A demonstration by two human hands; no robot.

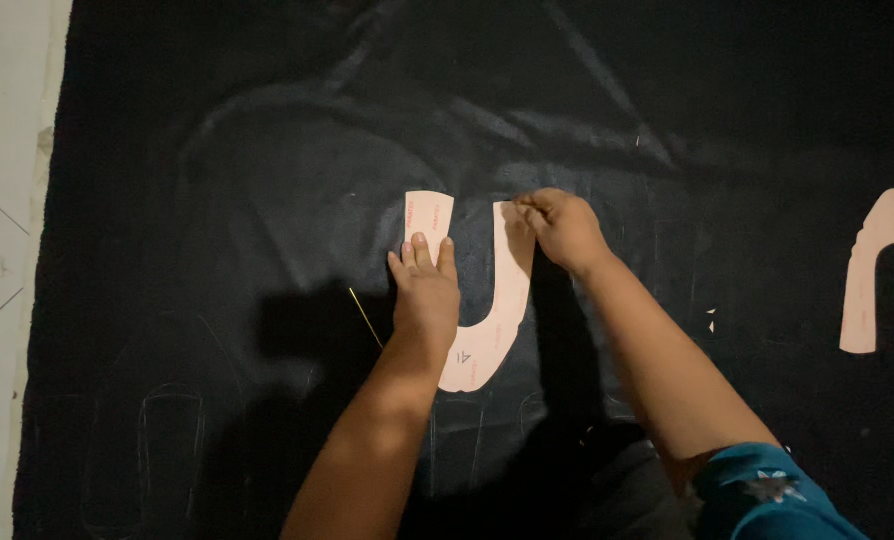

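— Where's the pattern?
— Flat on the black cloth [267,150], a pale U-shaped pattern [497,320]. My left hand [425,295] presses its left arm down, fingers together and flat.
— And your right?
— My right hand [564,230] is pinched at the right arm's tip; what it pinches, I can't tell. Another pattern [882,280] lies far right.

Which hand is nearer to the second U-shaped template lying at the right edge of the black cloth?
Right. The right hand pinches the near template's right arm tip, closer to the second template. The left hand presses the near template farther left.
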